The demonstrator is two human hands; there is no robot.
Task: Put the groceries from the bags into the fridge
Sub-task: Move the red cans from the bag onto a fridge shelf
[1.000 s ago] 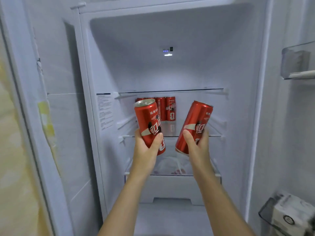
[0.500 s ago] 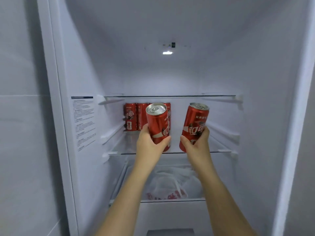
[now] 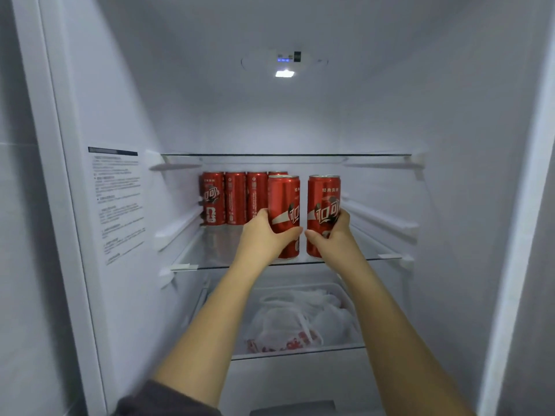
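Both of your hands are clamped on cans. Your left hand [image 3: 264,235] curls round the lower half of the left can [image 3: 283,202], and your right hand [image 3: 336,235] does the same on the right can [image 3: 322,199]. Your thumbs face each other across the narrow gap between them.

The fridge [image 3: 450,115] stands open in front of you with both arms reaching inside. Its upper glass shelf [image 3: 285,154] shows nothing on it from this angle.

The middle glass shelf [image 3: 216,250] is where the work is. Both held cans are upright and just beside each other, near the shelf's front edge. Their bases are at the glass, though I cannot tell whether they rest on it or hang just above.

Below, the lower bin [image 3: 345,291] holds a white plastic bag [image 3: 288,319] with something red showing through, so that item looks stowed.

At the back left of the middle shelf stands the row of cans [image 3: 235,198]. Three are plain to see, and a fourth is mostly hidden behind the left can.

By my reading, you are partway through: one bagged item and four cans are in, and these two need only a push back beside the row and a release. The grocery bags are out of view, so I cannot say how much remains.
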